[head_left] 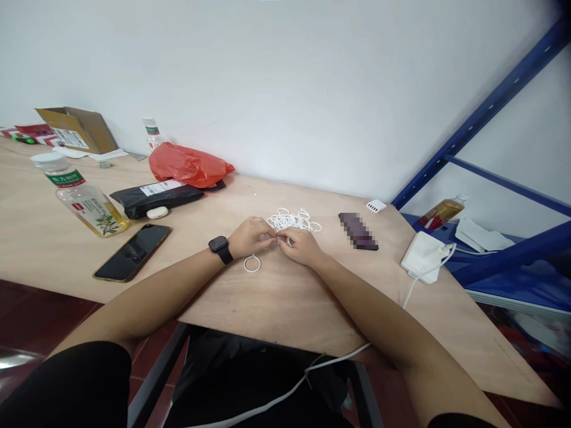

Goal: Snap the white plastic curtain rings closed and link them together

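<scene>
My left hand [253, 235] and my right hand [301, 245] meet fingertip to fingertip just above the wooden table [250, 303]. Both are closed in a pinch. A bit of a white ring [289, 242] shows among my right fingers; most of it is hidden. What the left fingertips pinch cannot be made out. Right behind the hands lies a heap of thin white rings [294, 220], partly covered by the fingers. One loose white ring [252, 263], with a small nub on top, lies flat below my left hand.
Left of the hands are a phone [132, 252], a drink bottle [82, 196], a black package [156, 199], a white case [157, 212] and a red plastic bag [190, 164]. On the right are a pixelated dark object [358, 230], a white power adapter [427, 257] with a cable and a blue rack [486, 107].
</scene>
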A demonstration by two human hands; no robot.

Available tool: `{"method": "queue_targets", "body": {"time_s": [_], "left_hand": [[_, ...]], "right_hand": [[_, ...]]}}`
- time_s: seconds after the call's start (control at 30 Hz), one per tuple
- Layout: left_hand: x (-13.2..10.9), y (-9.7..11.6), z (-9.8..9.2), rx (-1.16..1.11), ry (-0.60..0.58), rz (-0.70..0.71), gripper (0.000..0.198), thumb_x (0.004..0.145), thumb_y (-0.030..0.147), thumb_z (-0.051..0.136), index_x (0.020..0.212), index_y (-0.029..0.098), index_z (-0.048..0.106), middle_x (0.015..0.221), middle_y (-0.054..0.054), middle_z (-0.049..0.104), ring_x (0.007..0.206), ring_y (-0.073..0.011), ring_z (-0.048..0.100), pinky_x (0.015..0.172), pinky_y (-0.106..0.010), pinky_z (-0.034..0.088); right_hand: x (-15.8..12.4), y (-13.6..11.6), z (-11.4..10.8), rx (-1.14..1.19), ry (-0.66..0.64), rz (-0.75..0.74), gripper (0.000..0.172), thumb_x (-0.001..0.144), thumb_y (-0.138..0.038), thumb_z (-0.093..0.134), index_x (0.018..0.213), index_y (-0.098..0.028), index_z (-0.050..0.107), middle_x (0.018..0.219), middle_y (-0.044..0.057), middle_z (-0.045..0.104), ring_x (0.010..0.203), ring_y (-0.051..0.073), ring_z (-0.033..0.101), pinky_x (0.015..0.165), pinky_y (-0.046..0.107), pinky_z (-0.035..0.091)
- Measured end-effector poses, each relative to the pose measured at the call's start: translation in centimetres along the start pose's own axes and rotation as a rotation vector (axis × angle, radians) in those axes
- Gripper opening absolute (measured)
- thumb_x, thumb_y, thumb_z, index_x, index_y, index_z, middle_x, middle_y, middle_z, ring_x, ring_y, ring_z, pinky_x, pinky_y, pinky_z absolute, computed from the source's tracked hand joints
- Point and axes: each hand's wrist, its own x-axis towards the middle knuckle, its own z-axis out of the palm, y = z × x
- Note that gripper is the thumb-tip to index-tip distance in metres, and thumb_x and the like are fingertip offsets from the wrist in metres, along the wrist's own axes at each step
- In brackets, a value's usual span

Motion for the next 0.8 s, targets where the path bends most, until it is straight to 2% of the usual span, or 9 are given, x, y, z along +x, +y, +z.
{"method": "queue_targets", "body": {"time_s": [0.1, 0.23, 0.4, 0.57, 0.7, 0.8], "left_hand": [[0.1, -0.1, -0.4, 0.007, -0.04, 0.03, 0.012, 0.084, 0.027, 0.061, 0.09, 0.021, 0.069, 0.094, -0.004, 0.074, 0.091, -0.0195, 0.065, 0.09, -0.036, 0.045], [-0.1, -1.2, -1.4, -0.044, -0.153, 0.062, 0.024, 0.072, 0.016, 0.06, 0.093, 0.021, 0.071, 0.106, -0.004, 0.072, 0.099, -0.0212, 0.064, 0.095, -0.038, 0.045], [-0.5, -2.0, -1.2, -0.08, -0.288, 0.023, 0.02, 0.069, 0.016, 0.064, 0.088, 0.02, 0.071, 0.104, -0.005, 0.072, 0.097, -0.0205, 0.065, 0.095, -0.035, 0.046], [-0.5, -2.1, -0.1, -0.006, -0.274, -0.033, 0.013, 0.073, 0.024, 0.066, 0.086, 0.02, 0.068, 0.098, -0.004, 0.072, 0.095, -0.0193, 0.064, 0.095, -0.034, 0.046], [-0.6, -2.3, 0.1, 0.075, -0.23, -0.087, 0.007, 0.076, 0.025, 0.065, 0.079, 0.019, 0.067, 0.098, -0.005, 0.072, 0.094, -0.0203, 0.064, 0.092, -0.034, 0.046], [-0.5, -2.0, 0.1, 0.089, -0.193, -0.093, 0.005, 0.078, 0.023, 0.063, 0.079, 0.02, 0.067, 0.098, -0.004, 0.072, 0.095, -0.0201, 0.064, 0.093, -0.034, 0.045]], "right_hand": [[0.0, 0.1, 0.1, -0.003, -0.036, -0.008, 0.019, 0.084, -0.016, 0.059, 0.098, -0.021, 0.071, 0.087, 0.003, 0.074, 0.076, 0.016, 0.066, 0.072, 0.026, 0.047], [-0.1, 0.3, 0.1, -0.024, -0.023, -0.008, 0.02, 0.084, -0.015, 0.058, 0.096, -0.021, 0.072, 0.09, 0.003, 0.075, 0.079, 0.016, 0.067, 0.074, 0.026, 0.048], [-0.1, 0.2, -0.1, -0.016, -0.051, -0.046, 0.019, 0.085, -0.015, 0.057, 0.096, -0.022, 0.071, 0.089, 0.002, 0.074, 0.079, 0.015, 0.067, 0.073, 0.026, 0.047], [0.0, -0.1, -0.3, -0.019, -0.1, -0.122, 0.015, 0.088, -0.023, 0.058, 0.098, -0.022, 0.07, 0.087, 0.003, 0.072, 0.078, 0.015, 0.065, 0.072, 0.025, 0.046], [-0.1, -0.4, -0.5, -0.046, -0.159, -0.173, 0.022, 0.088, -0.033, 0.063, 0.105, -0.021, 0.068, 0.092, 0.004, 0.071, 0.082, 0.016, 0.064, 0.072, 0.026, 0.046], [-0.1, -0.4, -0.5, -0.064, -0.116, -0.164, 0.022, 0.089, -0.033, 0.061, 0.107, -0.022, 0.067, 0.093, 0.004, 0.071, 0.084, 0.017, 0.065, 0.074, 0.026, 0.046]]}}
